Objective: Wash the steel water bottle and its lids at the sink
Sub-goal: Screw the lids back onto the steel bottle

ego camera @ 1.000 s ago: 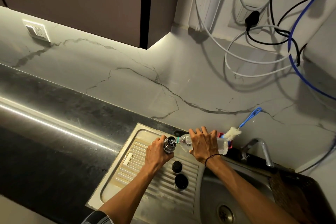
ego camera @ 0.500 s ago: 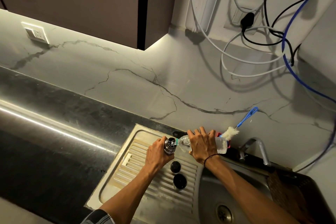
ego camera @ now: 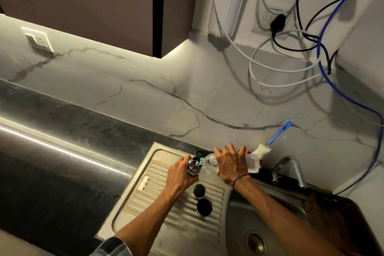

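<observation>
My left hand (ego camera: pixel 180 176) grips the steel water bottle (ego camera: pixel 193 166), which stands upright on the ribbed drainboard (ego camera: pixel 158 191) with its mouth open. My right hand (ego camera: pixel 229 165) holds a clear plastic bottle (ego camera: pixel 252 163) tipped on its side, its neck at the steel bottle's mouth. Two dark lids (ego camera: pixel 199 190) (ego camera: pixel 204 207) rest on the drainboard just in front of the steel bottle.
The sink basin (ego camera: pixel 239 224) with its drain (ego camera: pixel 255 244) lies at the lower right, the tap (ego camera: pixel 291 167) behind it. A blue-handled bottle brush (ego camera: pixel 274 139) leans on the marble wall. Cables hang above. A dark basket (ego camera: pixel 336 220) sits at the far right, and a dark counter (ego camera: pixel 52 164) stretches left.
Both hands and both bottles keep the same pose. Only the view has shifted slightly.
</observation>
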